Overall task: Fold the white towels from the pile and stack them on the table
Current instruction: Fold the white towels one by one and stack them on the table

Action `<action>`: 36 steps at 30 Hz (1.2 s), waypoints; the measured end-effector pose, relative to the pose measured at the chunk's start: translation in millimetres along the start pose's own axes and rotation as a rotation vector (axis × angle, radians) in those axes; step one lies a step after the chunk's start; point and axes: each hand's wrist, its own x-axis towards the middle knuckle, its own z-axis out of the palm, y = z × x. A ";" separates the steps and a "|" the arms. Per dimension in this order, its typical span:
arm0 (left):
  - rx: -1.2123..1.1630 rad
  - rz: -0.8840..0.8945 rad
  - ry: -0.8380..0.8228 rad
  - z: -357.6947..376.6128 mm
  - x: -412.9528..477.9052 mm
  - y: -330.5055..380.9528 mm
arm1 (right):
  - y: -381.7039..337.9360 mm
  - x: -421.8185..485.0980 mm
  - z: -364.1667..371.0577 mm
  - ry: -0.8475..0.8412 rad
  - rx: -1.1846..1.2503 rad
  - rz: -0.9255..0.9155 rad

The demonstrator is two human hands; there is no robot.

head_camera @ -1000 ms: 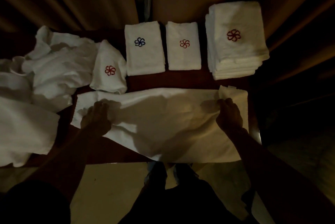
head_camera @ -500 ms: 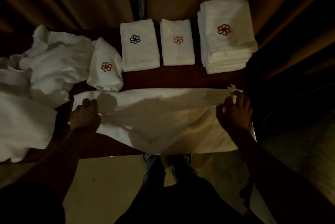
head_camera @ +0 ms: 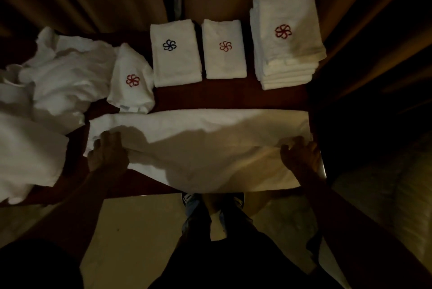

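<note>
One long white terry towel (head_camera: 210, 125) lies spread along the front of the dark wooden table (head_camera: 233, 99), its near hem at the table's front edge. That is the chief hazard, in my judgement: a slack grip could let the heavy cloth slide off to the floor. A broad shadow covers its middle, so its hems could be misjudged and the fold would come out crooked. The loose pile of unfolded white towels (head_camera: 58, 73) lies just beside its left end, and a sweeping fold could snag it. The tall stack of folded white towels (head_camera: 287, 55) at the far right shows uneven layer edges, so a towel added off-centre might tip it. The left hand (head_camera: 107, 155) and the right hand (head_camera: 301, 155) each hold one end, fingers curled and clamped on a raised crease, and an unequal pull would likely skew it. The table looks smooth and hard. The spread towel is thick, limp and nappy, a long rectangle with shallow ripples. The pile is rumpled and shapeless, the stack blocky with rounded folds and a red stitched pinwheel. The folded white towel with a blue emblem (head_camera: 175, 62) and the folded white towel with a red emblem (head_camera: 223, 59) are plump rectangles side by side. The crumpled white towel with a red emblem (head_camera: 132, 92) is a rounded lump against the pile.
</note>
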 end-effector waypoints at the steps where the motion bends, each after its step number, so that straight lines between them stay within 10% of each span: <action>1: -0.024 -0.019 0.015 1.2 -1.4 -0.9 | 0.2 2.2 1.3 0.001 0.004 0.016; 36: -0.732 -0.165 -0.131 -20.1 23.6 -85.0 | -287.3 -104.4 86.8 -0.145 -0.075 -0.982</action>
